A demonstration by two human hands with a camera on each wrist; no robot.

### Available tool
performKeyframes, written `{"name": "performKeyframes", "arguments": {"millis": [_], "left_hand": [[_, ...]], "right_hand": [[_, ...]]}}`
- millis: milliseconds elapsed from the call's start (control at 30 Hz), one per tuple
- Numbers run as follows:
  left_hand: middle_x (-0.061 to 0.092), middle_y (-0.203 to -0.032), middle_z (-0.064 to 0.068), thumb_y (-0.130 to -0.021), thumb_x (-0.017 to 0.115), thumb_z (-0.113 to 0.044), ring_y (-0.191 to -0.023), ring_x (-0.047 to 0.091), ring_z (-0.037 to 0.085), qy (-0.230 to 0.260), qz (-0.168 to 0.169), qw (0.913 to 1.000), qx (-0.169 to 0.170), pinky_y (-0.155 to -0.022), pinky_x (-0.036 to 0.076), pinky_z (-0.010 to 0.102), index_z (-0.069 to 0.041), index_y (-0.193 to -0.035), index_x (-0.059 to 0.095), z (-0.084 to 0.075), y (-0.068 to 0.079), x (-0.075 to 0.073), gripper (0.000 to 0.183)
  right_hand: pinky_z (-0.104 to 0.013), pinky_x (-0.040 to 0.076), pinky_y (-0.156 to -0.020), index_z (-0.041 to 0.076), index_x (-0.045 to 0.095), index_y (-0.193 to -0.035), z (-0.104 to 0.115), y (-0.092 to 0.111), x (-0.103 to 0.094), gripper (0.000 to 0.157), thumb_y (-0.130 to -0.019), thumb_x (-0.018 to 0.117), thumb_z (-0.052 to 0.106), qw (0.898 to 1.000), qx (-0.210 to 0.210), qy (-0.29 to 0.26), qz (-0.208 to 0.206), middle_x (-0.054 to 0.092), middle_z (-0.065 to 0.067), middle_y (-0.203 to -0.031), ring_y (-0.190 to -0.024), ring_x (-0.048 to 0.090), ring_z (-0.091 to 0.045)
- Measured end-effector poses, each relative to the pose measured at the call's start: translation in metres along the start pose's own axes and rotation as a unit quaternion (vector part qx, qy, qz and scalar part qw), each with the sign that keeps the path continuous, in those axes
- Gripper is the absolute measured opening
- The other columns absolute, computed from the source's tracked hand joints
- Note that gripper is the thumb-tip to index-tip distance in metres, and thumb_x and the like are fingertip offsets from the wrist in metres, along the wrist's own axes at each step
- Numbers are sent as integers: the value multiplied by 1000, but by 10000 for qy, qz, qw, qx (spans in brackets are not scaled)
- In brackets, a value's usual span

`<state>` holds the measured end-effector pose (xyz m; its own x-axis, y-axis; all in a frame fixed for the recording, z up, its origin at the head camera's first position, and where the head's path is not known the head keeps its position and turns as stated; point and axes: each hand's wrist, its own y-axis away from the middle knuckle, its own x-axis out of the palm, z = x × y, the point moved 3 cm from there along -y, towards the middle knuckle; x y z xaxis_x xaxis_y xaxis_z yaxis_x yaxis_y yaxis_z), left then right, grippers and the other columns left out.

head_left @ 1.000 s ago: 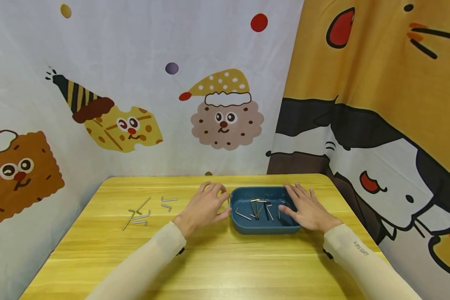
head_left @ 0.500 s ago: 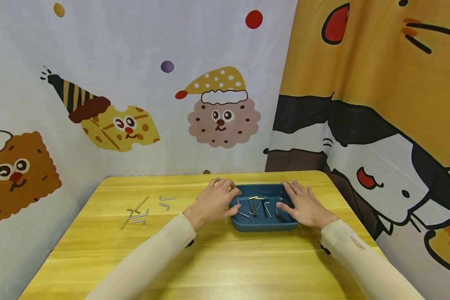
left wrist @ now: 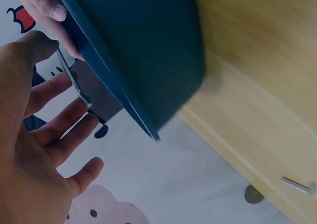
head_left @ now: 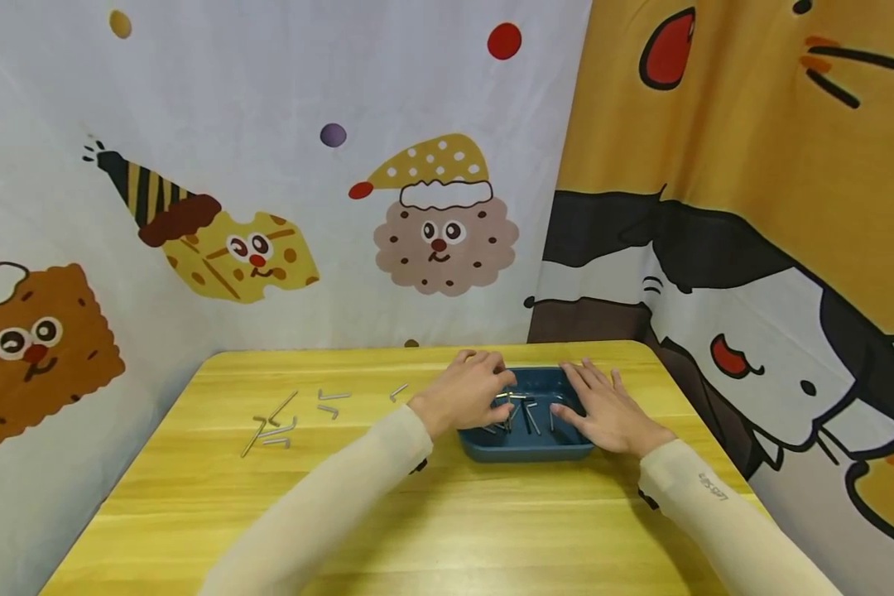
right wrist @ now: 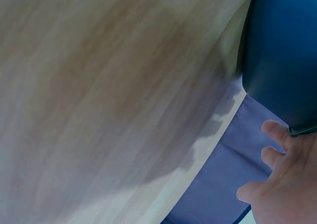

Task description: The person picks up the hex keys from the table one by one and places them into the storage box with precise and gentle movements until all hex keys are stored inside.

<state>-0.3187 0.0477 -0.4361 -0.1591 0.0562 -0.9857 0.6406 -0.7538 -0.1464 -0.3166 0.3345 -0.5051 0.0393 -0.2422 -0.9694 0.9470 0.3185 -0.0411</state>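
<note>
My left hand (head_left: 463, 395) is over the left part of a blue plastic bin (head_left: 525, 454). Between its thumb and fingers it pinches a silver hex key (left wrist: 73, 78), above the bin's inside. The little finger is stretched away from the key. My right hand (head_left: 614, 418) lies across the bin's right end, fingers straight and spread at the rim, thumb reaching over the inside. Several hex keys, silver, brassy and dark, lie loosely on the bin's floor, one of them a short silver key (head_left: 534, 420). The left hand partly hides them.
Left of the bin, loose hex keys are scattered on the yellow wooden table (head_left: 387, 513): a brassy key (head_left: 283, 407), several silver ones and a lone small key (head_left: 398, 392) nearest the bin. A cartoon-printed curtain (head_left: 268, 108) hangs behind the table's back edge.
My left hand has moved right, from beside the bin's left rim to over its inside, carrying the hex key. The small key it hid on the table now shows. The right hand stays at the rim.
</note>
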Motion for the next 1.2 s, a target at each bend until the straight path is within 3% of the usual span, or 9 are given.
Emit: {"name": "performKeyframes", "arguments": {"millis": [333,700,967,1200], "left_hand": [[69,-157,-2,-114,73,-55,-147,66,20,-214,468,9987,38,-132,52,54,-32,-152,76,-16,-38,9,44],[68,-157,-5,-115,72,-55,-149,62,18,-458,711,9963,165,-130,52,53,-34,-154,75,-30,-62,20,44],[65,-164,-7,-117,68,-54,-154,60,17,-478,812,9953,222,-137,47,53,-36,-155,74,-36,-66,22,42],[64,-163,-7,-118,68,-52,-156,58,16,-314,777,9964,156,-139,45,55,-35,-155,74,-34,-60,22,41]], "right_hand": [[-88,7,-139,6,25,-186,2,0,1,92,-119,58,61,10000,16,15,-9,31,-28,-190,-180,17,-56],[-89,9,-139,8,27,-186,3,1,0,91,-119,58,61,9999,-34,59,-104,32,-28,-190,-180,19,-55],[-90,10,-138,8,26,-186,4,0,0,92,-119,56,63,9999,-105,125,-45,30,-28,-190,-180,19,-55],[-90,12,-138,8,28,-185,3,0,0,89,-119,59,58,9997,-130,166,-113,32,-28,-190,-180,21,-55]]}}
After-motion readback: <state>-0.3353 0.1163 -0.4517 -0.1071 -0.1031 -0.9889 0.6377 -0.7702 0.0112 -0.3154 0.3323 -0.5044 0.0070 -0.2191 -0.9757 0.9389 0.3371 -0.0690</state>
